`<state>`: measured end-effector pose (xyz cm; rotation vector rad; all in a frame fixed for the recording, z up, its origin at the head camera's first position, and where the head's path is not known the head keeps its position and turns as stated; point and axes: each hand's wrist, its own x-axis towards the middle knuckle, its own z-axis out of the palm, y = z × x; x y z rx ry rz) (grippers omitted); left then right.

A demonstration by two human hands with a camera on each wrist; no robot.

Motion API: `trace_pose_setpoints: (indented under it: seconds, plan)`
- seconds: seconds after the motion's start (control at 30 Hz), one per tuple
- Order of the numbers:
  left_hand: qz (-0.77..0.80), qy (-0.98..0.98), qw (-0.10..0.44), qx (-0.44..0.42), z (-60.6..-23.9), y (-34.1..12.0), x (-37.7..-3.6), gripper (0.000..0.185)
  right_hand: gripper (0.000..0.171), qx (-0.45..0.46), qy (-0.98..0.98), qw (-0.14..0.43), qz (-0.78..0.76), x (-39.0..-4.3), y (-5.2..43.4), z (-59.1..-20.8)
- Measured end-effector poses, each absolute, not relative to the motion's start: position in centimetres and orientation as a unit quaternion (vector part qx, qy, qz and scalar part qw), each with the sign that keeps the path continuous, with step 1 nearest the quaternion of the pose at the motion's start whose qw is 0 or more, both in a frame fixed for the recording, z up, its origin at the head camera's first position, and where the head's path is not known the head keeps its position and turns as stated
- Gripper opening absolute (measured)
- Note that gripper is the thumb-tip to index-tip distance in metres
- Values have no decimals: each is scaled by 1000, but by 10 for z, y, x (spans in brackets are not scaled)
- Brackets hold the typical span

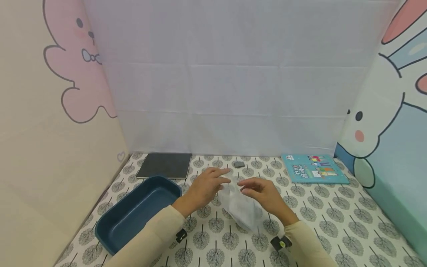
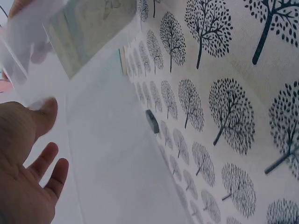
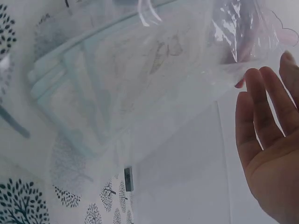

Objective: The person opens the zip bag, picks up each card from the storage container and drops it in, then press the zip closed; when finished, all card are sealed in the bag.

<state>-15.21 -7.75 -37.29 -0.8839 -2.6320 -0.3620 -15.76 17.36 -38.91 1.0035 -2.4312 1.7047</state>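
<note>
A clear, thin plastic bag (image 1: pixel 241 209) hangs above the middle of the table. My right hand (image 1: pixel 263 194) pinches its upper edge, and the bag droops below that hand. In the right wrist view the bag (image 3: pixel 140 84) fills the frame, its edge running to the fingertips of my right hand (image 3: pixel 271 140). My left hand (image 1: pixel 207 187) hovers at the bag's top left corner with fingers spread and relaxed, gripping nothing. Seen from the left wrist, that hand (image 2: pixel 28 177) is open-palmed, with the bag (image 2: pixel 28 42) just above the thumb.
A dark blue tray (image 1: pixel 110 230) stands at the front left. Behind it lies a dark flat pad (image 1: pixel 165 165). A small grey block (image 1: pixel 238 164) sits by the back wall, and a teal picture book (image 1: pixel 313 168) lies at the back right. The tablecloth (image 1: pixel 333 222) has a tree print.
</note>
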Motion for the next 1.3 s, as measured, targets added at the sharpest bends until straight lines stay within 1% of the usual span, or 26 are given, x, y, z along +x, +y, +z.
trace_pose_setpoints:
  seconds: [0.17, 0.23, 0.43, 0.57, 0.67, 0.8, 0.9, 0.97, 1.03, 1.13, 1.17, 1.2, 1.3]
  plan:
    - [-152, -920, 190, -308, -367, -71, -145, 13, 25, 331, -763, -8, 555, -155, 174, -388]
    - [-157, -920, 192, -305, -363, -68, -144, 10, 25, 334, -764, -7, 552, -154, 174, -386]
    - [-189, -920, 170, -298, -353, -66, -140, 14, 32, 363, -783, 15, 505, -146, 181, -368]
    - [-204, -918, 179, -290, -352, -69, -139, 18, 42, 341, -820, 28, 459, -141, 184, -356]
    - [-210, -912, 182, -301, -351, -71, -140, 16, 45, 328, -850, 58, 409, -140, 184, -351]
    - [-208, -907, 174, -322, -348, -71, -139, 19, 39, 317, -883, 117, 326, -141, 182, -346]
    - [-211, -907, 185, -315, -345, -70, -139, 16, 42, 310, -904, 144, 258, -142, 178, -341]
    - [-221, -908, 197, -298, -343, -69, -139, 12, 47, 319, -909, 158, 217, -144, 172, -336]
    - [-226, -911, 207, -278, -341, -68, -139, 9, 58, 333, -910, 175, 176, -147, 164, -332]
    - [-233, -914, 211, -256, -339, -67, -139, 11, 71, 360, -900, 214, 123, -151, 152, -325]
    - [-236, -915, 210, -253, -338, -66, -139, 13, 70, 371, -893, 229, 111, -153, 148, -323]
    - [-239, -915, 209, -250, -337, -64, -139, 14, 66, 382, -885, 245, 101, -154, 144, -322]
    - [-243, -917, 210, -237, -334, -61, -137, 17, 42, 412, -858, 298, 80, -158, 133, -318]
